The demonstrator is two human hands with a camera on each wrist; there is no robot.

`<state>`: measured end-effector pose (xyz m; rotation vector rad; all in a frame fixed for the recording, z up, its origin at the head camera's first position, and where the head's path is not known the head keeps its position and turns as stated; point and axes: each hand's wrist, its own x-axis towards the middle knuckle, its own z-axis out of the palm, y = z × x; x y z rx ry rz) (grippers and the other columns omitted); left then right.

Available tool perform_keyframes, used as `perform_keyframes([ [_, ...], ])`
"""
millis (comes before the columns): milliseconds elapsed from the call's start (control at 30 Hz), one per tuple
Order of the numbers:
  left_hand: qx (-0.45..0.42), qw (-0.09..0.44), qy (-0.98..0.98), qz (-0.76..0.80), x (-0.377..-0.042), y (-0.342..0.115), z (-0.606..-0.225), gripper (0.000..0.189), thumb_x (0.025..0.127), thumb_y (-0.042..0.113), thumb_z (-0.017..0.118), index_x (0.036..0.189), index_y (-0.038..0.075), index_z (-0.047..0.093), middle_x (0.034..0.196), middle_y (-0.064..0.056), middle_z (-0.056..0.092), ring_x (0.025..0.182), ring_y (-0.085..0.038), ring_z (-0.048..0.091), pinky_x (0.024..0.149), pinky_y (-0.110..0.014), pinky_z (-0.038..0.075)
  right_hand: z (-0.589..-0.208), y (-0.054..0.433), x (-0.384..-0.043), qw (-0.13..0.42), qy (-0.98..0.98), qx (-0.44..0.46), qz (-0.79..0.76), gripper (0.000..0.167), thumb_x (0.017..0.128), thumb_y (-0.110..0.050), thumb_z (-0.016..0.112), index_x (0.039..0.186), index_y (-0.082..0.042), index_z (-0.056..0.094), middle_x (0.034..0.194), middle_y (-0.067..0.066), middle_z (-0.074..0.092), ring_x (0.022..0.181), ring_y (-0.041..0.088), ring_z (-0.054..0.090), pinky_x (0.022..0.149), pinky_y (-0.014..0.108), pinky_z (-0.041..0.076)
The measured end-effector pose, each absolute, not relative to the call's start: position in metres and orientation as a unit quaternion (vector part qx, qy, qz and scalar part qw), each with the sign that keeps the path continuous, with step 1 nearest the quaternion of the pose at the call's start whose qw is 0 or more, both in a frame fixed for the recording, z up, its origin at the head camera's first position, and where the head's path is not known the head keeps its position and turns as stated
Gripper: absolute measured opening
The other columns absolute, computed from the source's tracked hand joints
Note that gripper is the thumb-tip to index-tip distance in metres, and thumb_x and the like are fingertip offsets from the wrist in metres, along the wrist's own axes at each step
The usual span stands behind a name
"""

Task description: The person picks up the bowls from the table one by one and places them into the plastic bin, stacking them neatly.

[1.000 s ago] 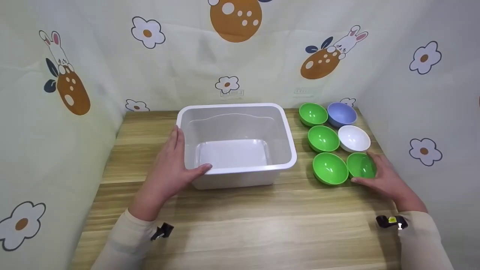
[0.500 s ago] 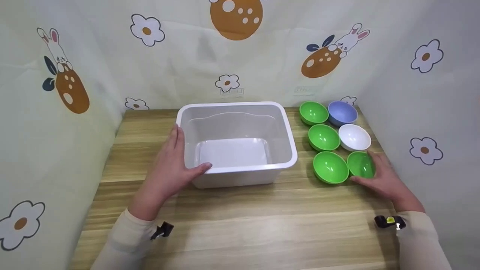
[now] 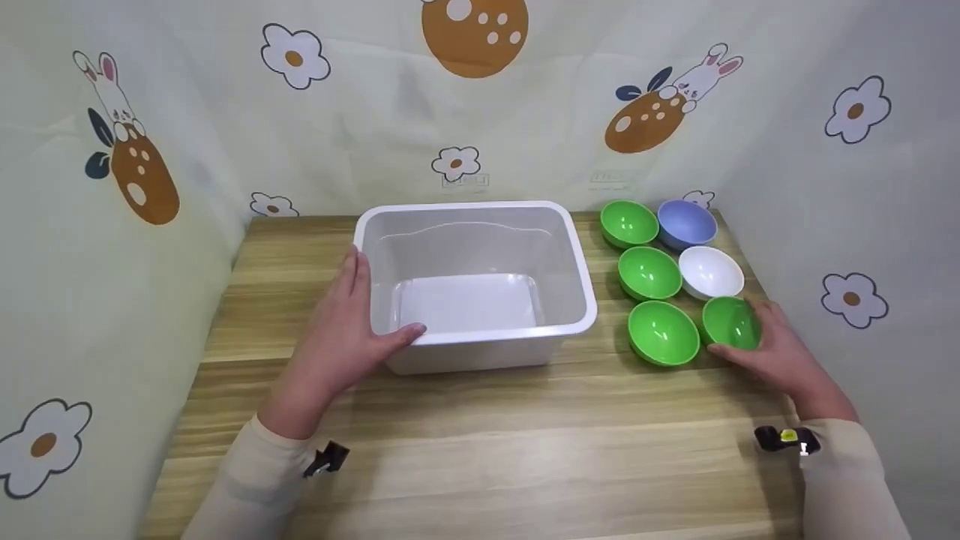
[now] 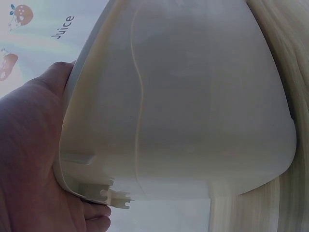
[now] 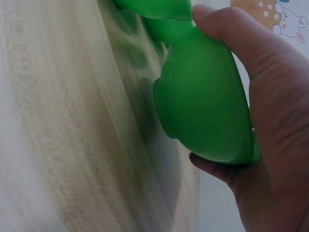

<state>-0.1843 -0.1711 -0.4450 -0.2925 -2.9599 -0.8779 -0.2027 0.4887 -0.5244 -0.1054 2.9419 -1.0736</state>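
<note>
A white plastic bin (image 3: 480,337) stands on the table. My left hand (image 3: 337,322) holds its front left corner, the thumb on the front rim and the fingers along the left side; the left wrist view shows this hand (image 4: 34,145) at the rim. My right hand (image 3: 784,356) grips a green bowl (image 3: 727,324) by its rim, thumb in front and fingers behind. In the right wrist view the gripped green bowl (image 5: 205,101) is tilted, its foot apart from the tabletop. Left of it sits another green bowl (image 3: 664,334).
Behind those are a green bowl (image 3: 649,274) beside a white bowl (image 3: 711,274), then a green bowl (image 3: 628,223) beside a blue bowl (image 3: 686,225). Printed curtains (image 3: 375,112) surround the wooden table (image 3: 525,450) at the back and sides.
My right hand has raised the green bowl slightly and drawn it right, opening a gap from the green bowl beside it. The left hand stays on the bin.
</note>
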Motion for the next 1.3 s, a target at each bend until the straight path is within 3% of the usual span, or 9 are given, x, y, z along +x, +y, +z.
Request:
perform_keyframes([
  [367, -0.093, 0.018, -0.955, -0.282, -0.185, -0.171, -0.447, 0.143, 0.087, 0.088, 0.069, 0.173, -0.006, 0.004, 0.183, -0.027, 0.003, 0.166, -0.05, 0.016, 0.131, -0.065, 0.024, -0.501, 0.479, -0.206, -0.003, 0.942, -0.038, -0.334, 0.121, 0.087, -0.038, 0.097, 0.172, 0.007, 0.023, 0.154, 0.035, 0.039, 0.137, 0.056, 0.046, 0.111, 0.085, 0.037],
  [600, -0.091, 0.017, -0.956, -0.279, -0.184, -0.171, -0.448, 0.144, 0.087, 0.089, 0.068, 0.173, -0.006, 0.004, 0.183, -0.026, 0.002, 0.167, -0.049, 0.015, 0.131, -0.066, 0.025, -0.485, 0.464, -0.21, -0.012, 0.94, -0.036, -0.339, 0.123, 0.087, -0.036, 0.097, 0.174, 0.002, 0.02, 0.156, 0.035, 0.038, 0.137, 0.056, 0.046, 0.111, 0.083, 0.039],
  [967, -0.094, 0.024, -0.957, -0.272, -0.184, -0.17, -0.447, 0.138, 0.09, 0.078, 0.075, 0.172, -0.009, 0.005, 0.182, -0.028, 0.003, 0.166, -0.051, 0.017, 0.132, -0.064, 0.024, -0.462, 0.43, -0.221, -0.022, 0.935, -0.047, -0.35, 0.127, 0.086, -0.037, 0.098, 0.176, 0.0, 0.016, 0.156, 0.034, 0.038, 0.14, 0.056, 0.045, 0.114, 0.081, 0.036],
  [1300, -0.094, 0.023, -0.957, -0.273, -0.184, -0.17, -0.446, 0.142, 0.088, 0.087, 0.068, 0.173, -0.007, 0.005, 0.183, -0.026, 0.002, 0.166, -0.05, 0.017, 0.132, -0.064, 0.024, -0.433, 0.399, -0.233, -0.018, 0.931, -0.069, -0.359, 0.125, 0.085, -0.035, 0.1, 0.177, -0.006, 0.019, 0.16, 0.03, 0.037, 0.148, 0.054, 0.039, 0.118, 0.082, 0.032],
])
